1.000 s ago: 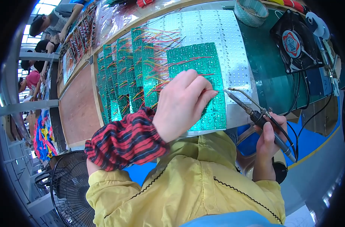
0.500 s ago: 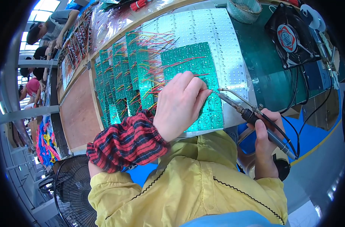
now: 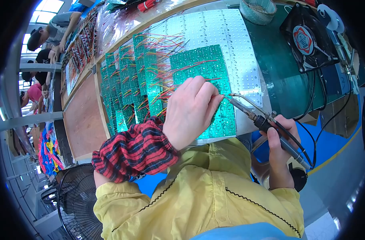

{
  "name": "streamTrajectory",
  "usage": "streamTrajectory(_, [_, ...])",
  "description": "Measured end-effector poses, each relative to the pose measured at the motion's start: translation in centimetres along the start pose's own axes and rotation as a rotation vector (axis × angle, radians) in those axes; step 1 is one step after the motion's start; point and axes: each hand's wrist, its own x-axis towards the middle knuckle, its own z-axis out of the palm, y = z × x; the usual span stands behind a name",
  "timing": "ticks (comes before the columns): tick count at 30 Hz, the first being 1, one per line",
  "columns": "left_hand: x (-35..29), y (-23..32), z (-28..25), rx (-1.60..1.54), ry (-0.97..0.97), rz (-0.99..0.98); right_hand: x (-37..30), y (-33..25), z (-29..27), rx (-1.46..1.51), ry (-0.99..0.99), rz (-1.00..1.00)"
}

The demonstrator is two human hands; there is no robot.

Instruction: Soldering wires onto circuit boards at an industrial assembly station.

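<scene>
Soldering is under way: the right hand (image 3: pixel 280 140) grips the soldering iron (image 3: pixel 266 122), its tip at the green circuit board (image 3: pixel 206 68). The left hand (image 3: pixel 192 110) pinches something too small to tell at that spot. Next, a steady tip seems needed.

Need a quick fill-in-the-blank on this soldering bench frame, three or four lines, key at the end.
1. The right hand holds a soldering ____ whose tip reaches toward the left hand's fingertips.
2. The left hand rests on a ____ circuit board.
3. The left forearm wears a red-and-black ____ sleeve cover.
4. The black square fan sits at the bench's far ____ side.

Missing words: iron; green; plaid; right
</scene>
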Motion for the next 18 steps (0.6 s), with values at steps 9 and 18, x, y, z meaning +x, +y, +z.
streamTrajectory(9, [-0.2, 0.1, -0.3, 0.02, 0.002, 0.01, -0.6, -0.3, -0.3, 0.106, 0.164, 0.085])
streamTrajectory(18, [-2.3, -0.5, -7.0, -0.405, -0.082, -0.354, -1.3, 0.1, -0.8, 0.156, 0.177, 0.076])
